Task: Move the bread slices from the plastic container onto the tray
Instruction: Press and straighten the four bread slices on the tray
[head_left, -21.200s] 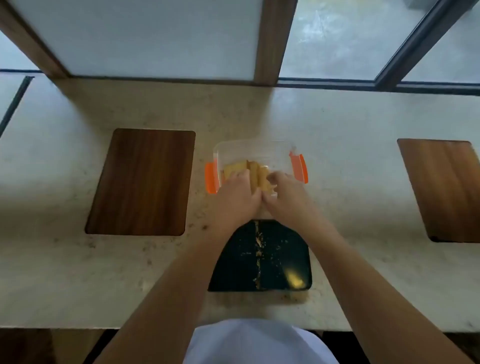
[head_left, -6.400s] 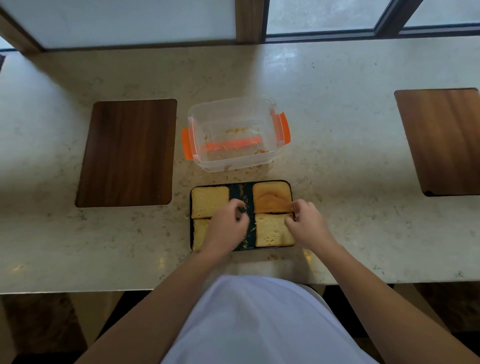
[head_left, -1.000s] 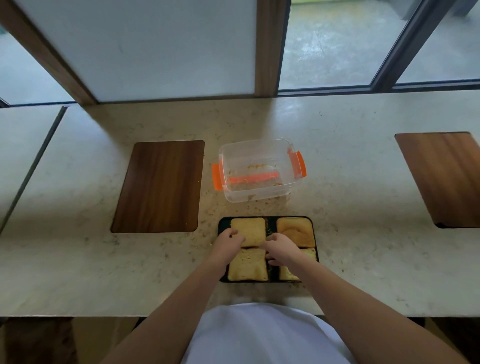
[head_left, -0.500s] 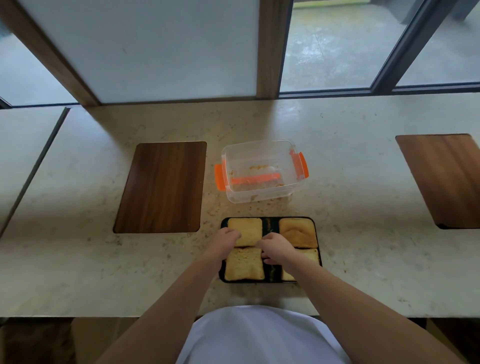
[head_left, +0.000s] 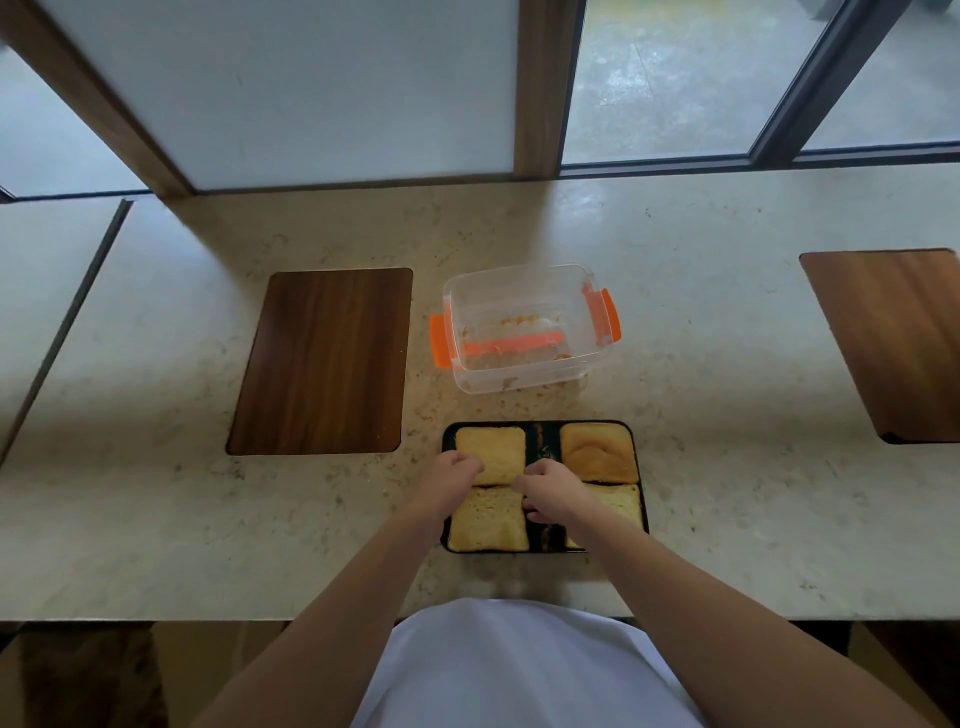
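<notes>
Four bread slices (head_left: 491, 453) now fill the tray (head_left: 540, 434) in front of the emptied plastic container (head_left: 524, 325), both hands having shifted from the right pair to the left pair, left hand (head_left: 451, 480) and right hand (head_left: 551, 491) pinching the far-left slice's near edge, so only tidying remains.

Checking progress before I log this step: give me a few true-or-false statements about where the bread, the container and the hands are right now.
1. The plastic container still holds bread slices. False: only crumbs show inside it.
2. Four bread slices lie on the tray. True.
3. The tray sits farther from the person than the container. False: it lies nearer, at the counter's front.
4. The left hand touches the far-left slice. True.
5. The right hand is lifting a slice clear of the tray. False: it rests low over the tray's middle, and no slice is raised.
</notes>
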